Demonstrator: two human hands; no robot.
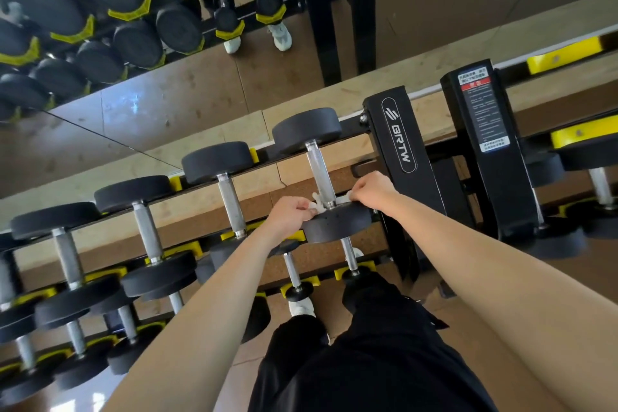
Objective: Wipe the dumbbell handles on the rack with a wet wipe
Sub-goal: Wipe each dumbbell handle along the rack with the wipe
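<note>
A black dumbbell with a silver knurled handle (317,169) lies on the top tier of the rack (398,140), rightmost in its row. A white wet wipe (317,204) is looped round the near end of that handle, just above the near weight head (337,223). My left hand (290,214) pinches the wipe's left end. My right hand (373,189) pinches its right end. Both hands sit close to the handle on either side. Most of the wipe is hidden by my fingers and the handle.
More dumbbells (230,197) line the top tier to the left, with smaller ones (294,273) on the lower tier. A black upright with a warning label (485,110) stands to the right. A wall mirror (133,27) behind reflects the rack. My legs and shoes (302,306) are below.
</note>
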